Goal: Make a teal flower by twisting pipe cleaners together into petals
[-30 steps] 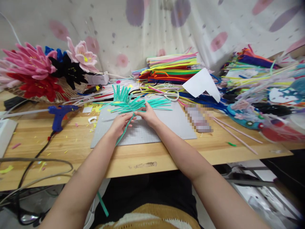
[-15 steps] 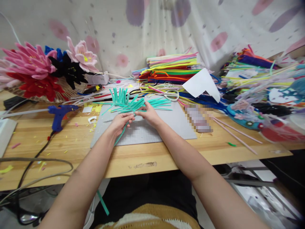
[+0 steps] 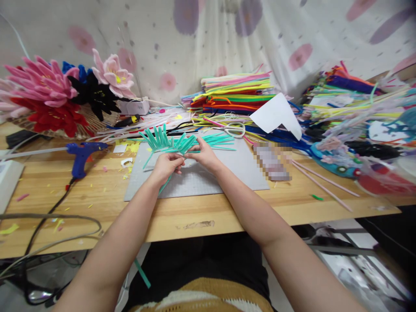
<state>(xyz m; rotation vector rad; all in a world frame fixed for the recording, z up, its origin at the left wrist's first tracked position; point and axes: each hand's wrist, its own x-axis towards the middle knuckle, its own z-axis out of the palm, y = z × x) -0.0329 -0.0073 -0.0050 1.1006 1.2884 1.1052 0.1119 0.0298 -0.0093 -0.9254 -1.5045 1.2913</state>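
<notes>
Between my hands is a fringe of teal pipe cleaners (image 3: 160,139), with many short stems standing up side by side. My left hand (image 3: 169,167) pinches its lower edge, thumb against fingers. My right hand (image 3: 204,155) grips the right end of the same piece, fingers closed around it; the exact fingertip contact is partly hidden. A teal strand hangs below my left hand. Behind my right hand, loose teal pipe cleaners (image 3: 221,139) lie across the grey cutting mat (image 3: 201,184).
A blue glue gun (image 3: 79,158) lies at the left below fuzzy flowers (image 3: 48,82). Scissors (image 3: 234,129) rest behind the mat. Stacked coloured pipe cleaners (image 3: 237,93) and white paper (image 3: 276,115) sit at the back. Pink stems (image 3: 321,184) lie at the right.
The left part of the teal fringe has swung left and slightly down, and its stems fan out more. My left hand has turned a little; my right hand stays nearly in place.
</notes>
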